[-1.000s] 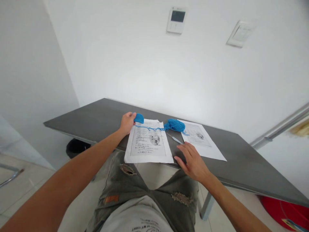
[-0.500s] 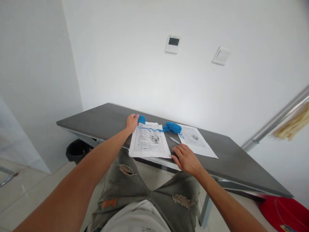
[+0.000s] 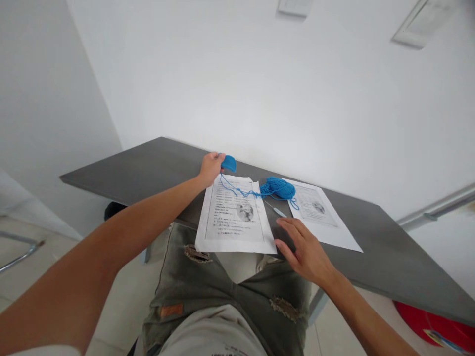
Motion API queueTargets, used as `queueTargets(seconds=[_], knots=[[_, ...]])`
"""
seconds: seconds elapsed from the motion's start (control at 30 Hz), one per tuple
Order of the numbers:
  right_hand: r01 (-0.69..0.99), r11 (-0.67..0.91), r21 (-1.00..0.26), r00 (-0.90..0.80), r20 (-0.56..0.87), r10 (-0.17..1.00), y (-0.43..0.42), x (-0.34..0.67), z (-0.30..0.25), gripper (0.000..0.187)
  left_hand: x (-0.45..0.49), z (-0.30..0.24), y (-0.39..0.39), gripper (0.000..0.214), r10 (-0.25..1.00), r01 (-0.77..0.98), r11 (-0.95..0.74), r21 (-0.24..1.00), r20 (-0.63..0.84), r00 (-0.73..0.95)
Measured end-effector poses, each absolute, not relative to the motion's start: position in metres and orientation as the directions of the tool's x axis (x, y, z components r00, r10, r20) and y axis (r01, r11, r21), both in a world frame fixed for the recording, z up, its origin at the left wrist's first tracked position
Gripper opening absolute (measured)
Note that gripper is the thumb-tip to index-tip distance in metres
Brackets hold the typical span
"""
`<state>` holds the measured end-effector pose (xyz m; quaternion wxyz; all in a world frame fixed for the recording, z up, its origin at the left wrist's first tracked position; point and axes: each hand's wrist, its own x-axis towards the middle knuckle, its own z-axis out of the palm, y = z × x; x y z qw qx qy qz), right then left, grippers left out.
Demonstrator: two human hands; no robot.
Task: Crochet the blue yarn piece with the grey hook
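Observation:
My left hand (image 3: 211,167) reaches far over the grey table (image 3: 141,168) and pinches a small blue crocheted piece (image 3: 229,162), lifted a little above the top of a printed sheet (image 3: 234,215). A blue strand runs from the piece across the sheet to a ball of blue yarn (image 3: 277,188). My right hand (image 3: 304,248) lies flat and open near the table's front edge, fingers spread, holding nothing. A thin crochet hook (image 3: 275,209) lies just beyond its fingertips, between the two sheets.
A second printed sheet (image 3: 322,215) lies right of the yarn. White walls stand behind and to the left of the table. A red tub (image 3: 434,324) sits on the floor at the lower right, a dark bin under the table's left part. My knees are under the front edge.
My left hand has lifted the blue crocheted piece slightly off the sheet, so the strand now hangs down to the paper. The right hand has stayed flat. The camera has tilted down.

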<state>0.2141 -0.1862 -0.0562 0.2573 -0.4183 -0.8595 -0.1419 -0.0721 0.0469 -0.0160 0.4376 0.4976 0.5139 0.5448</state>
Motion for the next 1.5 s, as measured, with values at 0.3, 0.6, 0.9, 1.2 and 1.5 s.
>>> queueTargets(seconds=[0.3, 0.6, 0.9, 1.2, 1.5], knots=[[0.601, 0.795, -0.077, -0.776, 0.181, 0.604, -0.146, 0.164, -0.048, 0.078, -0.035, -0.025, 0.069, 0.031, 0.988, -0.017, -0.142, 0.990, 0.141, -0.063], [0.553, 0.820, -0.150, -0.786, 0.232, 0.573, -0.131, 0.175, -0.034, 0.073, -0.033, -0.026, 0.068, 0.039, 0.994, -0.048, -0.106, 0.993, 0.108, 0.033], [0.482, 0.876, -0.019, -0.835, 0.294, 0.465, -0.093, 0.163, -0.025, 0.044, -0.010, -0.016, 0.053, 0.043, 0.996, -0.225, 0.018, 0.974, 0.002, 0.091], [0.617, 0.740, -0.268, -0.470, 0.628, 0.620, -0.082, 0.169, -0.030, 0.006, -0.004, -0.021, 0.030, 0.035, 0.971, -0.187, -0.148, 0.971, 0.178, 0.160], [0.320, 0.329, -0.888, 0.038, 0.360, 0.932, -0.063, 0.175, -0.036, 0.033, -0.002, -0.024, -0.001, 0.034, 0.926, -0.121, -0.227, 0.966, 0.253, 0.280]])
